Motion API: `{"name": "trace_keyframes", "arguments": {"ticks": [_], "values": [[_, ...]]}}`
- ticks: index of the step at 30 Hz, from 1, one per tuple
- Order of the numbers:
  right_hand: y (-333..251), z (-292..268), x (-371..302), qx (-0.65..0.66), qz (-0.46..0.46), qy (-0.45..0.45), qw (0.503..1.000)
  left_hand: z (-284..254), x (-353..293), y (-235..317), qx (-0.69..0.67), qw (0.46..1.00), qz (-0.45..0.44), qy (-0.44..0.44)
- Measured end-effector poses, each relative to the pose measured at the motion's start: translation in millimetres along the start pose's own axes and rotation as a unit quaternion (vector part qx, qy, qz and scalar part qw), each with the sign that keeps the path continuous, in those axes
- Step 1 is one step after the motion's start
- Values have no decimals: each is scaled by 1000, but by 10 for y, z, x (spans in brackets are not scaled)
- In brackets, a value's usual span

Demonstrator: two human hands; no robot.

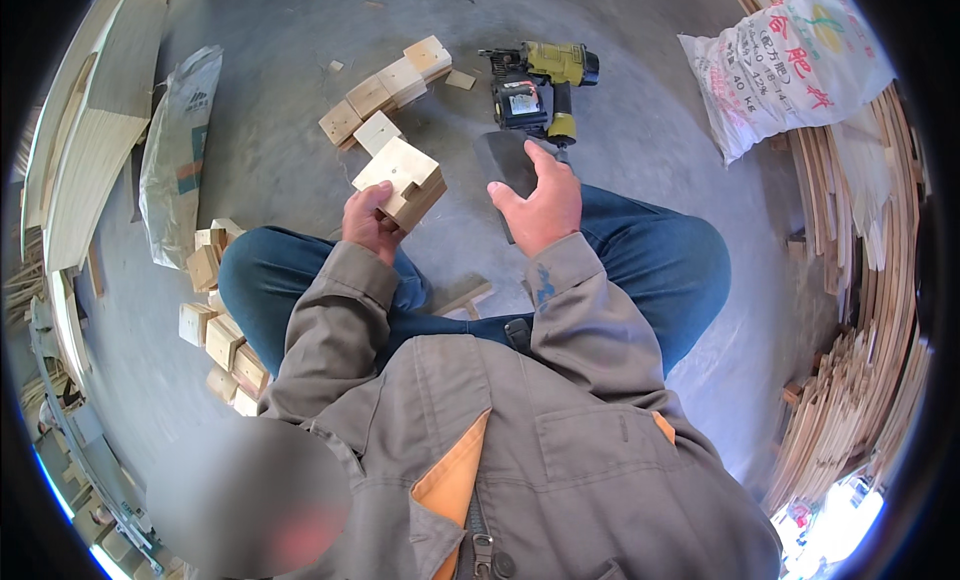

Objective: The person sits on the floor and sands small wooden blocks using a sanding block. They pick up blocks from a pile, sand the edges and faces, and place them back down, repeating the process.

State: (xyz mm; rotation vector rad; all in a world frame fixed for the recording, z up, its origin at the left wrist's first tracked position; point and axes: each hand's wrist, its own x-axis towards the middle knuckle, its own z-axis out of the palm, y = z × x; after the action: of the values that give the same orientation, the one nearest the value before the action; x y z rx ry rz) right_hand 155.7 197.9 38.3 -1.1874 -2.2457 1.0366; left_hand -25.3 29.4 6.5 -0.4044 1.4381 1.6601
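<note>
My left hand (372,223) is closed on a pale wooden block (396,170), with the thumb on its top face. The block is made of stacked pieces, with a notch at its near right edge and a small dark spot on top. My right hand (544,201) has thumb and index finger spread apart, beside a dark grey shape (508,158) whose kind I cannot make out. Its other fingers are hidden. Just beyond lies a yellow-green and black coil nailer (545,80) on the floor.
A row of wooden blocks (386,90) lies ahead on the concrete floor. More blocks (226,338) are piled by my left knee. Boards (105,130) and a plastic sack (180,155) stand at left. At right, a white sack (785,65) rests on stacked wood strips (850,370).
</note>
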Motion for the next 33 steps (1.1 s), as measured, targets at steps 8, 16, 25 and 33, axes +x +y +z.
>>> {"name": "trace_keyframes", "arguments": {"ticks": [8,16,25,33], "values": [[9,42,-7,16,35,-24,999,71,-100,46,-14,1000,19,3],[-1,115,-51,62,58,-63,994,46,-70,12,-39,999,12,-14],[100,286,-66,216,66,-64,972,36,-66,-21,-4,988,-45,-149],[-42,216,-65,304,72,-85,946,114,-131,-47,-37,985,-65,-158]]}}
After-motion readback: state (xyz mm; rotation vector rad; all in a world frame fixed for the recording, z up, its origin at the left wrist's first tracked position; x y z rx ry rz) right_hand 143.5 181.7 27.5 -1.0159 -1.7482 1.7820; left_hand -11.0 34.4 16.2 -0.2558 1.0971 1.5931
